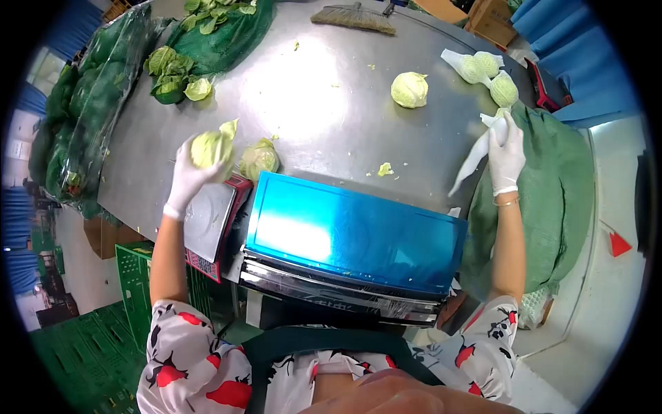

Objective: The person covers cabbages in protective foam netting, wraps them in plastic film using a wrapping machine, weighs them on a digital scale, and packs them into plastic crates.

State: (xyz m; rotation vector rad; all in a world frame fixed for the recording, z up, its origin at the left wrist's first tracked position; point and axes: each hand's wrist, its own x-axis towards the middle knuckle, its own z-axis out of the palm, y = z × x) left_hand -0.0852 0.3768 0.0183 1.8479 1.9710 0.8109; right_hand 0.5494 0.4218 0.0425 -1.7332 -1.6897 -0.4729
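Observation:
My left hand (pixel 187 176), in a white glove, is wrapped round a pale green cabbage (pixel 212 147) with one leaf sticking out, above the scale's end of the table. Just right of it another cabbage (pixel 260 159) rests on the metal table (pixel 345 138). In my gloved right hand (pixel 507 160) is a limp white foam net sleeve (pixel 472 163), pinched near its top and trailing down to the left. Beyond that hand lie several cabbages in white foam nets (pixel 504 90). One bare cabbage (pixel 409 90) sits farther back.
A red-edged scale (pixel 210 210) and a blue-topped machine (pixel 355 231) stand along the near edge. Green mesh bags of cabbages (pixel 86 103) fill the left side, with loose leaves (pixel 172 72) nearby. A brush (pixel 355 18) lies at the back; a green sack (pixel 552 193) is at right.

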